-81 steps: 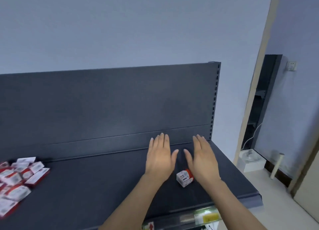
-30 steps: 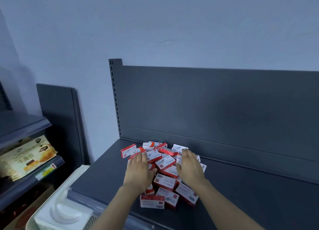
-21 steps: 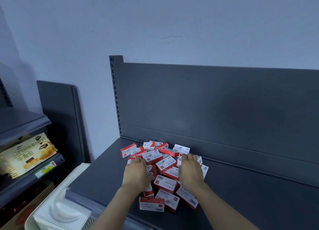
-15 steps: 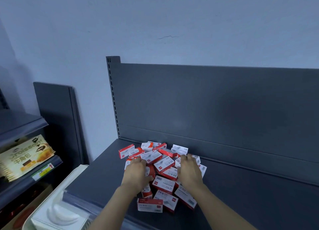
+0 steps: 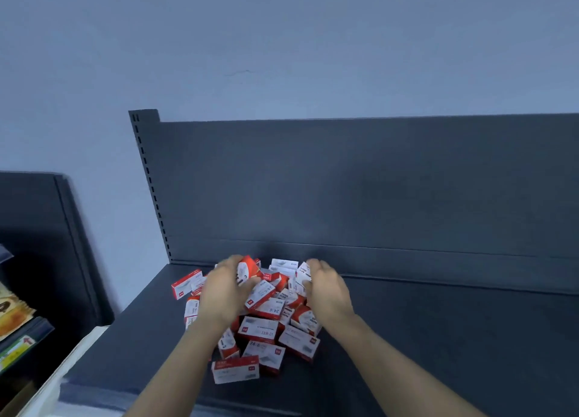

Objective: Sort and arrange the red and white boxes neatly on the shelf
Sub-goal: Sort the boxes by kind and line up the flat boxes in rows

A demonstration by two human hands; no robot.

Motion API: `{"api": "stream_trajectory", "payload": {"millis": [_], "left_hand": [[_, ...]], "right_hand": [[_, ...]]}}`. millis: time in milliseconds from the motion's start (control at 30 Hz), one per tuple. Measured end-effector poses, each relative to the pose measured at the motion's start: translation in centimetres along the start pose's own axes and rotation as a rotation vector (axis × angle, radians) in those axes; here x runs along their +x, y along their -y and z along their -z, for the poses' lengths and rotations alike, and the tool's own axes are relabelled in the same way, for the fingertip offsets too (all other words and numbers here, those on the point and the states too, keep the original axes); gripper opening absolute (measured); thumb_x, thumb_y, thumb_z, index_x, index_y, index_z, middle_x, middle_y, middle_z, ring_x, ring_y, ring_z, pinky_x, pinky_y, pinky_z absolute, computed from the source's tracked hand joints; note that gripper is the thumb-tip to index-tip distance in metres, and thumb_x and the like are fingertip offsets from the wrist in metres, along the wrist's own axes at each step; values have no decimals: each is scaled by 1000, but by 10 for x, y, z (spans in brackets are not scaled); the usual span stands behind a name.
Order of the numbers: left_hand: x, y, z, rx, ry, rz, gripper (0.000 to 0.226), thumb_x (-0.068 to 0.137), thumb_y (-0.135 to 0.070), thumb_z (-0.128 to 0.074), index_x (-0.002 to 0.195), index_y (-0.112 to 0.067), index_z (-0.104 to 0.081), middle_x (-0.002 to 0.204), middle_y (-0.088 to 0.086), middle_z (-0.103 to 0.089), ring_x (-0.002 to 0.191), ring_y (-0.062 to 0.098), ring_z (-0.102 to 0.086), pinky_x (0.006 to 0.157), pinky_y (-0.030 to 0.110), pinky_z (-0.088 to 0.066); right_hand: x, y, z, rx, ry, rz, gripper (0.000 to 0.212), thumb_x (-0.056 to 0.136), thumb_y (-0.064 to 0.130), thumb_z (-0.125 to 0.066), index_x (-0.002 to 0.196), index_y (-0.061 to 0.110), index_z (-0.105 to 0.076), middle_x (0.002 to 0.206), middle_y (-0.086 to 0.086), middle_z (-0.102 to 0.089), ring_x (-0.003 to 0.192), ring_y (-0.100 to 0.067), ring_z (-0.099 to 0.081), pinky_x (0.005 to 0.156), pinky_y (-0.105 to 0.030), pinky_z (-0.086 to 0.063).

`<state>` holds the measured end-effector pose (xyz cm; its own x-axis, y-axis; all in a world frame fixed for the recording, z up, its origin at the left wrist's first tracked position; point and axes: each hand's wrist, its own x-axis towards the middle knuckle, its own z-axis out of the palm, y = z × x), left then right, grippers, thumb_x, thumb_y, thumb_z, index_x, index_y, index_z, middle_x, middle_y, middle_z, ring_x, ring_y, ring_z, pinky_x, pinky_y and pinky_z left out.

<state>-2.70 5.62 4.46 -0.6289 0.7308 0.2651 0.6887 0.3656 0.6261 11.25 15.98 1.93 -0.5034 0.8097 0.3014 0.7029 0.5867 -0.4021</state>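
A loose pile of several small red and white boxes (image 5: 261, 325) lies at the left end of the dark grey shelf (image 5: 438, 338). My left hand (image 5: 224, 291) is over the pile's left side and grips a red and white box (image 5: 247, 271), lifted and tilted above the others. My right hand (image 5: 326, 288) is over the pile's right side, its fingers curled round another red and white box (image 5: 303, 275) held upright. One box (image 5: 235, 369) sits nearest the shelf's front edge.
The shelf's dark back panel (image 5: 376, 191) rises behind the pile. To the left stands a second dark shelving unit (image 5: 40, 247) with a yellow package (image 5: 9, 316) on it. A white object (image 5: 56, 382) lies below the shelf's left corner.
My view turned from the shelf's right end to the pile on the left. Both hands went from resting flat on the pile to each lifting a box out of it.
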Motion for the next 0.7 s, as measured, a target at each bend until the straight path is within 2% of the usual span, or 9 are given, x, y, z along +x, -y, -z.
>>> {"api": "stream_trajectory", "payload": {"millis": [100, 267, 433, 700], "left_hand": [[0, -33, -12, -15, -5, -121, 55, 81, -34, -69, 129, -12, -53, 129, 7, -59, 117, 24, -56, 99, 36, -45], [-15, -99, -51, -61, 23, -276, 49, 81, -26, -70, 124, -7, -57, 123, 11, -61, 114, 28, -56, 99, 37, -42], [-48, -182, -110, -141, 114, -397, 48, 79, -25, -72, 122, -8, -58, 120, 11, -62, 110, 29, -57, 96, 40, -44], [-143, -314, -206, -212, 241, -514, 46, 81, -26, -70, 122, -11, -56, 115, 6, -61, 105, 24, -56, 88, 29, -41]], "right_hand": [[-8, -17, 27, -33, -32, -1, 30, 93, 6, -48, 123, 8, -47, 120, -8, -55, 108, -23, -54, 84, -30, -45], [-31, -66, 74, -48, -113, -73, 27, 91, 4, -48, 118, 4, -48, 120, -12, -54, 109, -28, -53, 84, -31, -43], [-75, -146, 129, -71, -185, -183, 27, 92, 8, -48, 119, 5, -48, 121, -12, -54, 108, -29, -54, 82, -34, -43], [-163, -284, 213, -128, -198, -331, 28, 92, 8, -48, 120, 6, -49, 121, -13, -55, 109, -30, -53, 84, -33, -42]]}}
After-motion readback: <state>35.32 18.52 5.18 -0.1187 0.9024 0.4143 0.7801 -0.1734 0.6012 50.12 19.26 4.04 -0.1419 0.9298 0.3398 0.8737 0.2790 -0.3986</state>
